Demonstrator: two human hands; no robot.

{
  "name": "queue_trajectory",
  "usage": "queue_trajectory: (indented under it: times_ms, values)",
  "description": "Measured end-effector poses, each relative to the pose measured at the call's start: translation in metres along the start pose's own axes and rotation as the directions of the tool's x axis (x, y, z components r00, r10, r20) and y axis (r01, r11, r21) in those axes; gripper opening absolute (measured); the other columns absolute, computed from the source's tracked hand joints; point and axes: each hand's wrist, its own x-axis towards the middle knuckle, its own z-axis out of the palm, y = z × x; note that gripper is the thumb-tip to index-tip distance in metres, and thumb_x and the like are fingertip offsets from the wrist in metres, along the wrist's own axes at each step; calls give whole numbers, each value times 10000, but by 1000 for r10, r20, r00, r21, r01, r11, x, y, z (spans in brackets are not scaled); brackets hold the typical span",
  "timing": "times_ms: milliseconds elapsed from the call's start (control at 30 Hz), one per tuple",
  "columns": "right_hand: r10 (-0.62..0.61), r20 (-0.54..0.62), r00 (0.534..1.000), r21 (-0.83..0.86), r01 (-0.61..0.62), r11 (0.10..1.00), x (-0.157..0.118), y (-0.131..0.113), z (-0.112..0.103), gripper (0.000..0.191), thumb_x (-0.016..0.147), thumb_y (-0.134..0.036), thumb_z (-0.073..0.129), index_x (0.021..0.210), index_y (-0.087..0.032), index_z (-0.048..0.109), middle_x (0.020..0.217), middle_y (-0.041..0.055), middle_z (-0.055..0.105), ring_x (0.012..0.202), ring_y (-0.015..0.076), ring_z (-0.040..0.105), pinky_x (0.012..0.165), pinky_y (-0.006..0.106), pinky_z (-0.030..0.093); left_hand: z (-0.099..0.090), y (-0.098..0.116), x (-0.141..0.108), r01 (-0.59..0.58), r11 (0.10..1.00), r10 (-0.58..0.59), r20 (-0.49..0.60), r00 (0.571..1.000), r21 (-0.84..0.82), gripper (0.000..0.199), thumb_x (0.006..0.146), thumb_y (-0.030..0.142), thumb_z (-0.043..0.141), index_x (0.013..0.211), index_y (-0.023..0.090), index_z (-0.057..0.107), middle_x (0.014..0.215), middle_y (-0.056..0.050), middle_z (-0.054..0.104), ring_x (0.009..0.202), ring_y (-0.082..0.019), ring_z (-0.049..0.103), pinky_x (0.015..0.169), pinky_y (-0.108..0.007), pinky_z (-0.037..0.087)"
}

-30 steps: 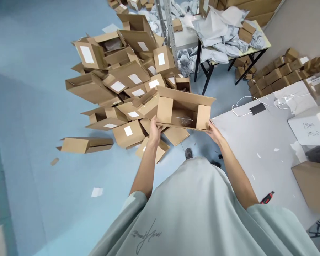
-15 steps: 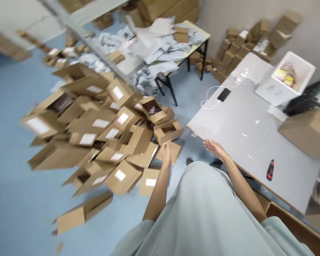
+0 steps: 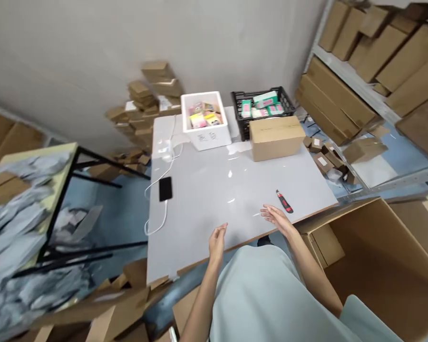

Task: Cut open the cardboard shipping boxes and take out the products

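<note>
Nearest me, I have the left hand [image 3: 217, 240] over the front edge of the tabletop [image 3: 203, 204], fingers bent and bunched; I see nothing in them, but cannot tell whether they are fully closed. The right hand [image 3: 276, 218] is spread and bare, palm turned inward, just beside the utility knife [image 3: 284, 202]. Close by on my right gapes a large open carton [image 3: 388, 237], its walls looking stiff enough, though I would expect a bare rim to flex if pulled.

The knife lies flat on the tabletop near its front edge, apart from the fingers. I judge it light, rigid and easy to pinch, perhaps a little slick against that smooth surface. I would take it around the red-and-black body, keeping off the narrow far end, since I cannot tell if any blade is out.

Farther left, the dark phone [image 3: 165, 188] lies with a white cable [image 3: 165, 216] at its near end: thin, hard, breakable, best held by its long edges, minding the cord.

Farther back sits a closed carton [image 3: 276, 140]. Its cardboard should be stiff and dry to grip; its weight is beyond my reading, so I would press opposite ends with both palms. The white tub [image 3: 209, 137] and black crate [image 3: 243, 128] stand behind, loaded with small packs, so probably heavier.
</note>
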Motion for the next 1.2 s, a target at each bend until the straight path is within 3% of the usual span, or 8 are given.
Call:
queue_trajectory:
  times_ms: [100,200,367,567,733,833,967,1200]
  values:
    - [-17,-79,997,68,22,997,5,-18,-42,691,793,-729,945,1290,-265,824,1372,153,846,1233,309,809,1164,484,568,68,18,12,-23,998,13,147,989,65,566,730,758,867,824,219,725,1271,-185,842,1458,-416,693,1341,-590,466]
    - [-36,-175,984,147,63,987,-1,-28,-72,714,762,-744,964,1272,-263,830,1331,150,857,1184,306,821,1144,495,572,121,34,17,-51,991,12,297,955,123,515,785,738,841,847,244,709,1343,-168,835,1463,-399,696,1323,-556,491]
    - [-71,-338,939,270,169,948,-36,-24,-96,737,750,-779,968,1272,-273,849,1335,124,862,1180,281,817,1136,467,571,168,41,15,-70,981,-23,467,884,181,469,758,665,825,868,237,666,1383,-170,808,1495,-394,674,1342,-584,456]
    - [-77,-501,862,331,274,903,-114,18,-96,760,730,-797,981,1273,-281,851,1347,124,861,1199,284,814,1152,477,576,180,28,-5,-50,978,-77,573,816,203,395,695,510,884,856,229,659,1274,-136,829,1429,-373,715,1338,-595,447]
    - [13,-668,744,363,310,879,-198,77,-71,710,773,-764,974,1275,-275,859,1363,138,857,1228,301,812,1188,508,568,177,6,-34,-47,973,-123,681,722,226,341,770,492,865,885,219,697,1228,-118,835,1355,-335,754,1320,-587,479]
    - [103,-746,659,409,330,851,-246,111,-46,686,780,-744,974,1258,-266,862,1364,147,856,1229,316,814,1210,536,559,179,-13,-55,-30,959,-199,744,639,282,324,756,481,866,841,221,693,1191,-113,836,1334,-331,759,1334,-588,465]
    - [137,-788,600,432,381,817,-298,144,-19,685,802,-738,963,1281,-260,857,1383,155,847,1242,323,812,1213,538,563,185,-32,-95,-64,932,-280,821,497,356,330,730,502,861,840,228,715,1216,-122,830,1332,-342,749,1324,-598,468]
    - [117,-858,500,407,522,750,-355,185,-32,754,783,-788,948,1300,-250,838,1379,171,842,1252,329,808,1195,529,563,193,-53,-193,-226,906,-279,907,314,357,342,777,537,852,857,233,718,1235,-132,836,1354,-344,733,1290,-560,486]
